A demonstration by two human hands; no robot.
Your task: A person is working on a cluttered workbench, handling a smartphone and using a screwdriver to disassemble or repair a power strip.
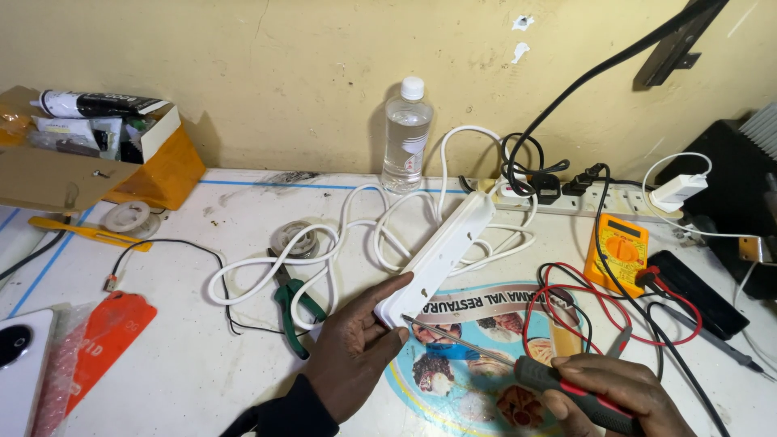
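Note:
My left hand [356, 348] grips the near end of a white power strip [441, 255] that lies diagonally on the table, back side up. Its white cable [340, 243] loops over the table to the left. My right hand [619, 392] holds a screwdriver [518, 368] with a red and black handle. The thin metal shaft points left and up, with its tip at the near end of the strip, by my left fingers. Under both hands lies a round printed mat [477, 356] with food pictures.
Green-handled pliers [290, 303] lie left of my hand. An orange multimeter [619, 251] with red and black leads sits at right, beside a second power strip [599, 198] with plugs. A water bottle [405, 133] stands by the wall. An open cardboard box [97, 154] sits far left.

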